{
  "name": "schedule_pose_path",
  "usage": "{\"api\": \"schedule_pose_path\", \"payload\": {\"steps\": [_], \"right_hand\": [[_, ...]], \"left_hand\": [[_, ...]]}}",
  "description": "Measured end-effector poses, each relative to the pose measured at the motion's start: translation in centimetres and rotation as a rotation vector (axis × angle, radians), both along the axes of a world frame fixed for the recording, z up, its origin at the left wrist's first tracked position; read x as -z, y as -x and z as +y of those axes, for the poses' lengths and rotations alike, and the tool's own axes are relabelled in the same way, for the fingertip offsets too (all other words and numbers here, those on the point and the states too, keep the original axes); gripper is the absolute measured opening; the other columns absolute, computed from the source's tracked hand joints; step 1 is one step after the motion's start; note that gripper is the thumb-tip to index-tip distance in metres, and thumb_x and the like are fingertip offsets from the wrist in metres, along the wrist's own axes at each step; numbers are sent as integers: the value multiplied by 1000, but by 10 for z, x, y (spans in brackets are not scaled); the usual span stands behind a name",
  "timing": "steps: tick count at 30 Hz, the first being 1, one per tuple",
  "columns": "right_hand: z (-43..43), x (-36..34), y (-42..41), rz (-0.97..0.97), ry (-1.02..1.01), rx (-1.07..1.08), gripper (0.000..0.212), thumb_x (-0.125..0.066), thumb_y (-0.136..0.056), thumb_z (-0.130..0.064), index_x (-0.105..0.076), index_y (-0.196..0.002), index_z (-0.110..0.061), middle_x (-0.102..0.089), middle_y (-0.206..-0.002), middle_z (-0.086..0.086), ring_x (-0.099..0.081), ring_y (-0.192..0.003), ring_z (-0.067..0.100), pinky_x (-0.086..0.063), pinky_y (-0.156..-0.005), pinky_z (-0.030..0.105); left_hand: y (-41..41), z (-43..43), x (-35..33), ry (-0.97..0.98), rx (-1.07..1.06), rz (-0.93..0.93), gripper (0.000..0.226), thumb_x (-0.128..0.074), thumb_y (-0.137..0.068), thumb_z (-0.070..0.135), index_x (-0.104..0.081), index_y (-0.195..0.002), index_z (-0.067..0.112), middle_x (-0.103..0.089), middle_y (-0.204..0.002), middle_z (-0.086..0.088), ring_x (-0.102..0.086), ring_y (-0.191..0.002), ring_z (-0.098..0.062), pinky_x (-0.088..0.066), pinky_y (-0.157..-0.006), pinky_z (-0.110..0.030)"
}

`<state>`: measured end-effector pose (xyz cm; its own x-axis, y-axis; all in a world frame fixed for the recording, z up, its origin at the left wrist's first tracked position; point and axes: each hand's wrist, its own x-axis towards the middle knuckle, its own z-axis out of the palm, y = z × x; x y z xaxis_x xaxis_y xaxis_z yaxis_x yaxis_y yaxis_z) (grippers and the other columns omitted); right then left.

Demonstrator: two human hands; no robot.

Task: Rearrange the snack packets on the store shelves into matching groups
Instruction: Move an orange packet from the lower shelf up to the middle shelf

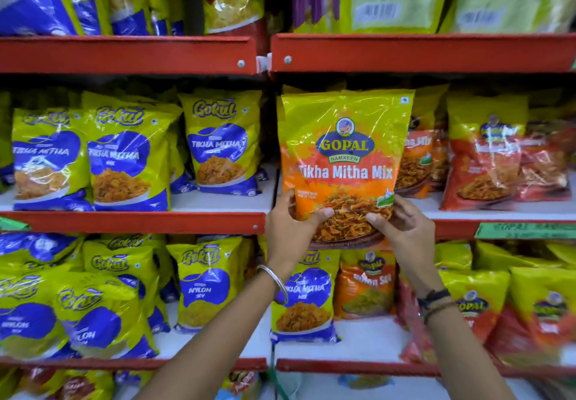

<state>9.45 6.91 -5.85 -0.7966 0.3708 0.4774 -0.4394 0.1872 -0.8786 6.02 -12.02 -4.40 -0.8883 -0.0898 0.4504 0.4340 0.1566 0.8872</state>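
- Orange and yellow-green plastic Gopal Tikha Mitha Mix packet (346, 163) stands upright at the centre of the frame, before the middle red metal shelf (498, 209).
- Left hand (290, 228) and right hand (405, 228) pinch its lower corners, fingers closed on it.
- Blue and yellow Gokul packets (124, 153) stand at centre left.

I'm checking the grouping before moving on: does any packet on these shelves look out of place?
Yes. On the lower right shelf, a blue Gokul Tikha Mitha packet stands beside an orange Gopal packet, on the Gopal side. Its matching group sits on the middle left shelf.
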Motion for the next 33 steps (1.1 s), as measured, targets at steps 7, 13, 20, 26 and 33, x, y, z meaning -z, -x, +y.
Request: {"api": "schedule_pose_path", "payload": {"steps": [7,13,20,26,33], "right_hand": [[99,-21,15,28,-76,51,54,-74,-77,-14,-54,-126,-15,-65,-122,10,-65,-107,10,-54,-88,31],[150,-17,36,10,-114,52,56,-67,-83,-2,-46,-134,-3,-63,-116,4,-63,-97,-11,-52,-77,10],[159,5,59,-69,-145,116,54,-69,-84,-15,-49,-134,-6,-60,-123,5,-59,-110,10,-48,-87,16],[158,9,71,-115,-200,170,62,-64,-86,-37,-45,-139,-12,-55,-138,8,-51,-127,21,-44,-105,43],[109,28,31,210,-220,249,44,-65,-87,-15,-55,-129,-12,-54,-137,5,-45,-132,12,-32,-110,19]], "left_hand": [[20,102,-17,19,77,50,67,-80,-63,43,-48,-120,27,-64,-108,8,-62,-102,-12,-52,-91,-39],[40,159,-10,51,109,14,73,-75,-71,41,-40,-132,22,-57,-130,-1,-53,-119,-19,-47,-99,-44],[63,173,8,301,-3,23,76,-61,-82,51,-28,-142,18,-47,-143,-4,-46,-129,-24,-44,-102,-41],[70,174,9,415,-4,82,74,-49,-87,53,-21,-144,16,-42,-146,-6,-48,-127,-25,-46,-95,-39],[36,137,36,281,-42,389,44,-60,-89,17,-43,-129,10,-42,-141,-6,-34,-136,-12,-32,-112,-27]]}}
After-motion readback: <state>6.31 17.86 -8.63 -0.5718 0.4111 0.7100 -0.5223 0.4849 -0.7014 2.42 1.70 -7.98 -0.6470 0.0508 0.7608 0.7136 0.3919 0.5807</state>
